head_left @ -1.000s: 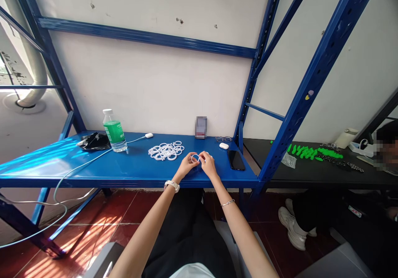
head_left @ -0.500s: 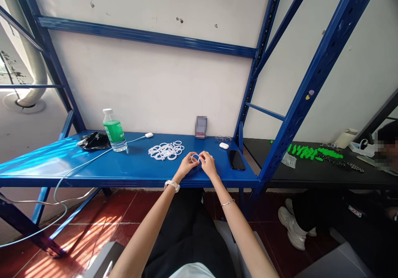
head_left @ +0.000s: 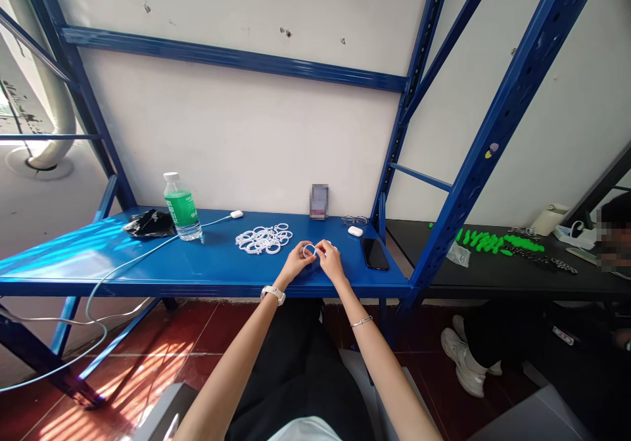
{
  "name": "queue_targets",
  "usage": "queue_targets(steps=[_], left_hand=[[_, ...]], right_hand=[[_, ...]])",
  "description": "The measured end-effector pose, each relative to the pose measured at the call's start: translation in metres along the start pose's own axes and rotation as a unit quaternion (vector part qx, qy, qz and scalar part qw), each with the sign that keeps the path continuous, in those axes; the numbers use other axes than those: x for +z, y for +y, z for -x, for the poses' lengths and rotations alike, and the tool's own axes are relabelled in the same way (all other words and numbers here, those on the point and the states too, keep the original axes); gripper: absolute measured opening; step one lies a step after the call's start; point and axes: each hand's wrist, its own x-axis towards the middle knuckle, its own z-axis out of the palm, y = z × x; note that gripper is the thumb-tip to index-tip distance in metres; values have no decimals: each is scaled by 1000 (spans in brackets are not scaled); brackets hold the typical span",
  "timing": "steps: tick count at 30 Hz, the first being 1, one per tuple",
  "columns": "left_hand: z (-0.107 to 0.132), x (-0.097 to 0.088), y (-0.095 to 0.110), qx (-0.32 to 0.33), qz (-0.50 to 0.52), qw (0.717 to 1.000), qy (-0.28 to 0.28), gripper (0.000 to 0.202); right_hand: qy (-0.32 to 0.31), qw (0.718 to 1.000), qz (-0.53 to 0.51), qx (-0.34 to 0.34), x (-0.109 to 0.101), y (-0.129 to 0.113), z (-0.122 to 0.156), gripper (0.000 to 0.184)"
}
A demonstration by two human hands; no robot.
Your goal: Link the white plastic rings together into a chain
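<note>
My left hand and my right hand meet over the front of the blue shelf. Both pinch one small white ring held between their fingertips. A heap of several more white rings lies on the shelf just behind and to the left of my hands. My left wrist carries a white watch, my right wrist a thin bracelet.
A green-labelled water bottle, a black bag and a white cable lie to the left. A black phone, white earbud case and glasses sit to the right. Green parts cover the neighbouring black table, where another person sits.
</note>
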Motion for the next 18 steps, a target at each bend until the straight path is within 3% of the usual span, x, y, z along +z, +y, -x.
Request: queue_targets(steps=[18], left_hand=[[1, 1, 0, 1, 2, 1000, -11, 55]], right_hand=[[3, 1000, 20, -14, -2, -3, 1, 17]])
